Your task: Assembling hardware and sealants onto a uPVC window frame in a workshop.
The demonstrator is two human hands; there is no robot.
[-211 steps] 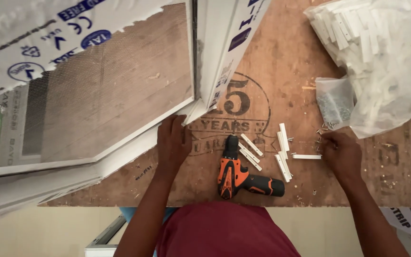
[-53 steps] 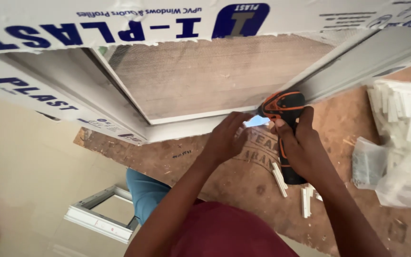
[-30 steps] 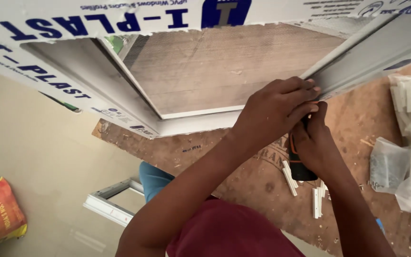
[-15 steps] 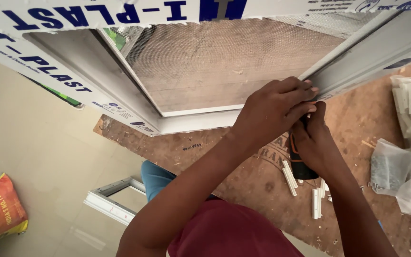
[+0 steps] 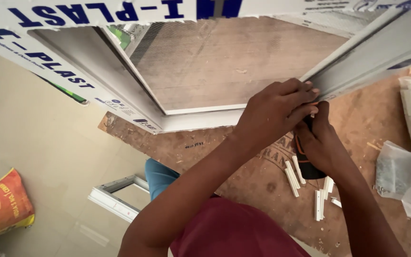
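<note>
My left hand [image 5: 274,112] presses on the lower corner of a white plastic window frame [image 5: 200,116] lying on the wooden bench, its fingers curled over the frame's edge. Just below and partly behind it, my right hand [image 5: 322,145] grips an orange and black cordless drill [image 5: 305,166], held upright against the same corner. The drill's tip is hidden by my left hand. The frame holds a mesh panel [image 5: 234,62] and has white film with blue print along its bars.
Several short white plastic pieces [image 5: 293,173] lie on the plywood bench [image 5: 262,185] under my hands. Clear plastic bags of white parts [image 5: 405,171] sit at the right. A small white frame [image 5: 115,197] and an orange sack [image 5: 3,204] rest on the floor at left.
Since seven seconds ago my right hand picked the drill up off the bench and brought it to the frame corner. My left hand closed over that corner. The last second shows barely any movement.
</note>
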